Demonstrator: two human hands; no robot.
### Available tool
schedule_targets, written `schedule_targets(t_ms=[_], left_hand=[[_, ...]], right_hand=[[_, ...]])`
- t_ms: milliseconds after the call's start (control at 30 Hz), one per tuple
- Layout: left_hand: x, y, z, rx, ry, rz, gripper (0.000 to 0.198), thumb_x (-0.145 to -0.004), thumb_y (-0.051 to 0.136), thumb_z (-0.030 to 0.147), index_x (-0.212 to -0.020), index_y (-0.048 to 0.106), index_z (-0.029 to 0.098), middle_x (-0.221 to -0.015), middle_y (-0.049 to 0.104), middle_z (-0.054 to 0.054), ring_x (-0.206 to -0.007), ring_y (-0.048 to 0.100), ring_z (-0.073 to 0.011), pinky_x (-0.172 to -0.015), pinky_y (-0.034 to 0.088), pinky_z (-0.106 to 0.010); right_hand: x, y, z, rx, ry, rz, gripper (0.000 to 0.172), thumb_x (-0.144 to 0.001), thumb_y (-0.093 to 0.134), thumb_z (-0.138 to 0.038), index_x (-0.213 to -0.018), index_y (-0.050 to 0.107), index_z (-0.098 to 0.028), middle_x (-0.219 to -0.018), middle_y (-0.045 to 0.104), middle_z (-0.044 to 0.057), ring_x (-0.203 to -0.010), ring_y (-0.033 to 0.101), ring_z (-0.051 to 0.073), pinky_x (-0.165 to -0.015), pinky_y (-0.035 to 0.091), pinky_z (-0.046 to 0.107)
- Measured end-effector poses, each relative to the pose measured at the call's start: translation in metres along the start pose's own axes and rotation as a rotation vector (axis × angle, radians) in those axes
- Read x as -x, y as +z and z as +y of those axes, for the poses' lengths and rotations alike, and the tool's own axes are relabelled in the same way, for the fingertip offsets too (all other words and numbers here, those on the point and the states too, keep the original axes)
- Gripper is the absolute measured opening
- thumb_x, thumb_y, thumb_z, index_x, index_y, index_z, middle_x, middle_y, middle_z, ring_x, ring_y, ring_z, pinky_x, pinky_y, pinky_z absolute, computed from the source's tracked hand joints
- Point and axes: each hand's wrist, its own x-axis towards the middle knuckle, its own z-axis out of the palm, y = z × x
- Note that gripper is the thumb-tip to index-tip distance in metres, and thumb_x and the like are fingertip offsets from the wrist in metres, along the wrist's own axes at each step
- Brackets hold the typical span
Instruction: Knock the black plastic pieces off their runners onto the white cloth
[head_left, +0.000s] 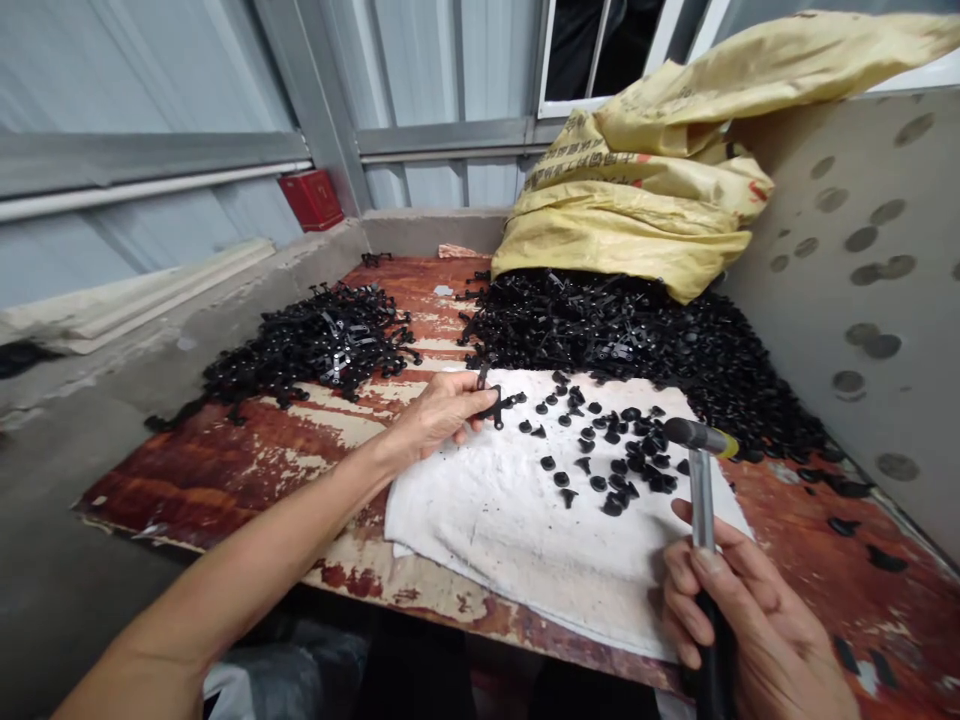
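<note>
My left hand (pixel 446 415) is closed in a pinch on a small black bracket (pixel 496 408) with thin arms, held over the left part of a white cloth (pixel 465 520). Wrapped round the dark handle and metal shaft of a small mallet (pixel 703 490), my right hand (pixel 739 600) is at the cloth's right edge. The mallet's head is black with a yellow end and points upward. Between the hands, many small black knob-like pieces (pixel 619 465) lie scattered on the cloth.
A large heap of black parts (pixel 585 320) spills from a yellow woven sack (pixel 622 220) at the back right. Another pile of black brackets (pixel 322 340) lies to the left. A red tin (pixel 311 200) stands in the corner. A spotted panel (pixel 862 280) borders the worn wooden board (pixel 247 480).
</note>
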Motion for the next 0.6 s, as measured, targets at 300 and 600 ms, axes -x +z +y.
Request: schedule_targets(t_ms=[300,600], left_hand=[[0.022,-0.016,-0.040,-0.932,0.901,-0.131,0.043,-0.080,0.039,-0.005,-0.108,0.060,0.020,-0.103,0.059,-0.007,-0.095,0.055,-0.0178,-0.080,0.048,-0.032],[0.046,-0.021,-0.030,-0.888,0.576,0.048,0.029,-0.085,0.044,0.015,-0.114,0.047,0.015,-0.111,0.054,-0.013,-0.106,0.052,-0.0230,-0.093,0.045,-0.041]], right_hand=[[-0.001,0.004,0.001,-0.002,-0.015,0.037,0.038,-0.069,0.081,-0.038,-0.100,0.064,-0.025,-0.061,0.053,-0.004,-0.041,0.043,0.007,-0.032,0.039,0.018],[0.001,0.004,-0.001,0.053,-0.012,0.048,0.040,-0.067,0.083,-0.038,-0.100,0.064,-0.026,-0.063,0.052,-0.004,-0.042,0.043,0.008,-0.032,0.038,0.017]])
